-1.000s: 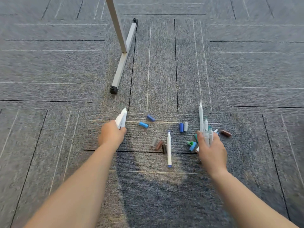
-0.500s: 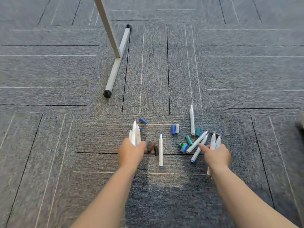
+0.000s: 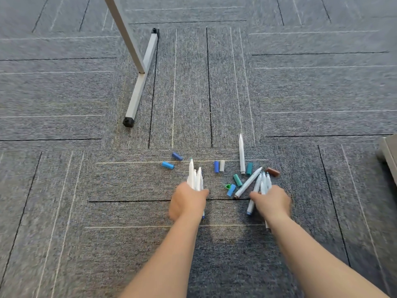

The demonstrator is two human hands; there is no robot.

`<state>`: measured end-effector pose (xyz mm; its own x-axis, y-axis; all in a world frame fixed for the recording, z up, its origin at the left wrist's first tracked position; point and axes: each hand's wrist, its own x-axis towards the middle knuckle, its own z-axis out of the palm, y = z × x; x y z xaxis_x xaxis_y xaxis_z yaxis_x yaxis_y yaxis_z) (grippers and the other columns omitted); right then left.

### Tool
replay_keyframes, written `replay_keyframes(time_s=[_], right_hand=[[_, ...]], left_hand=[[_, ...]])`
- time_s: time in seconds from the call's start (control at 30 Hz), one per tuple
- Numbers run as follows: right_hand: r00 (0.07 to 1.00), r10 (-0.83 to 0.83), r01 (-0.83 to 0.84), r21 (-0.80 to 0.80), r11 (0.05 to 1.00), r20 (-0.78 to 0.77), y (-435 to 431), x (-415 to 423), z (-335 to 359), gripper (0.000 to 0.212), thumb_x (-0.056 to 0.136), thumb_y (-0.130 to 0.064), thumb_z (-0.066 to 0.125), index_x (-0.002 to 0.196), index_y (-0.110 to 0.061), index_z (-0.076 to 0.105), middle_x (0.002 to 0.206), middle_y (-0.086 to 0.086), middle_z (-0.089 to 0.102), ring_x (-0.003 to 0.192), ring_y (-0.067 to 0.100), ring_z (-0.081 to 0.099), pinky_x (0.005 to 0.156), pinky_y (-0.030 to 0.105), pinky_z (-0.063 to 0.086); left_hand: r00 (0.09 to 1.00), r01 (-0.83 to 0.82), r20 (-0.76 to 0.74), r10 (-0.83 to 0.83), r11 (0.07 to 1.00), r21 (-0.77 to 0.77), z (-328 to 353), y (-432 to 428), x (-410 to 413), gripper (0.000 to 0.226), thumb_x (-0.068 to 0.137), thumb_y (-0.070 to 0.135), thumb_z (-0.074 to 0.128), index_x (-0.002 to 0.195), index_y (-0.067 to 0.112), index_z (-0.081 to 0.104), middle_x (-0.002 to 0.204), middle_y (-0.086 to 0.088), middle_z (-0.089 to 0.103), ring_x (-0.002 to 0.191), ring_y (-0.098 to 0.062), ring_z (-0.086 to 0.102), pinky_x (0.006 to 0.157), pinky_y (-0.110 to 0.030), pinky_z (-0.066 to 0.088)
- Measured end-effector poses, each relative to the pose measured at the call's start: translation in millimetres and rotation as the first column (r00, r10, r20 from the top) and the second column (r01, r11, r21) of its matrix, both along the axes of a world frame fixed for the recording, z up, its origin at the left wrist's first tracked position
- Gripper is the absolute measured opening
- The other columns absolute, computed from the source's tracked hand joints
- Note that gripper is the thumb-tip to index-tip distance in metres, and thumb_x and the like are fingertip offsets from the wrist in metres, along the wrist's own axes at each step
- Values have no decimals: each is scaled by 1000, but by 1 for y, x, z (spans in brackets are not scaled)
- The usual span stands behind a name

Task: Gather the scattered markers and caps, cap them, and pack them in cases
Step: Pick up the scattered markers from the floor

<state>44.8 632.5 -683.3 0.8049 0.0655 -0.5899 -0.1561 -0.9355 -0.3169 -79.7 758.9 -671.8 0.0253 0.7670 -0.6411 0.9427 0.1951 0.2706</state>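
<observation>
Both forearms are extended from the near edge over the grey carpet floor (image 3: 107, 211). The left hand (image 3: 188, 201) is clenched round a bundle of white markers (image 3: 196, 176), tips pointed away. A blue end is seen poking out below the fist. The right hand (image 3: 271, 202) is wrapped round a second marker bundle (image 3: 263, 182), fanned, tips also away. One blue-ended barrel is exposed at its thumb side.

Just left of the right hand, a loose marker (image 3: 248, 182) is laid diagonally on the floor, tapered end toward the far right. Beside its near end, a light-blue cap (image 3: 231, 190) and a green cap (image 3: 228, 186) are found touching. A teal cap (image 3: 237, 180) is placed just beyond them.

Further out:
- a second teal cap (image 3: 249, 169)
- a brown cap (image 3: 272, 172)
- a blue cap (image 3: 216, 166) paired side by side with a grey cap (image 3: 222, 165)
- to the left, a sky-blue cap (image 3: 168, 165) and a dark-blue cap (image 3: 177, 156), set near each other

A single white marker (image 3: 241, 154) is laid pointing away, base beside the second teal cap.

Well beyond, a metal stand foot (image 3: 140, 82) with a slanted post (image 3: 123, 31) is seen. A grey object (image 3: 388, 155) is cut off at the right edge and cannot be identified.
</observation>
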Motion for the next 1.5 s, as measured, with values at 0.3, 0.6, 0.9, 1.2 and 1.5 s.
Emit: replay_keyframes(time_s=[0.3,0.6,0.9,1.2,1.5], right_hand=[[997,-70,71,39,997,-28,-4,7,-1,30,75,-26,72,68,-9,49,70,7,54,64,23,50,49,29,33],[994,-105,102,161,982,11,8,10,-5,38,84,-40,66,67,-14,46,63,2,53,58,18,51,49,27,31],[997,-74,68,156,985,31,18,7,-13,32,75,-39,67,76,-7,62,78,11,64,71,28,58,52,28,35],[990,-34,-5,267,964,139,46,41,1,27,81,-29,57,100,-10,58,96,11,66,81,29,64,75,41,54],[942,324,-318,-73,945,91,94,45,8,32,85,-45,66,94,-18,52,88,1,55,81,24,50,71,31,35]], left_hand=[[999,45,-26,-43,997,58,-13,-5,3,24,79,39,69,91,22,57,74,5,58,64,-15,56,53,-24,39],[973,-60,222,59,998,-3,-12,-5,7,24,75,36,67,82,16,57,76,-3,62,59,-17,54,53,-27,44],[870,-108,452,199,970,-219,-3,9,17,16,94,27,51,106,17,51,87,-3,57,68,-14,49,62,-28,42],[655,-276,582,481,870,-408,2,23,17,33,98,7,41,130,12,37,83,-9,63,63,-13,62,59,-27,53],[764,-180,561,319,940,-291,7,27,13,38,91,26,59,126,18,47,78,0,48,64,-11,42,57,-25,37]])
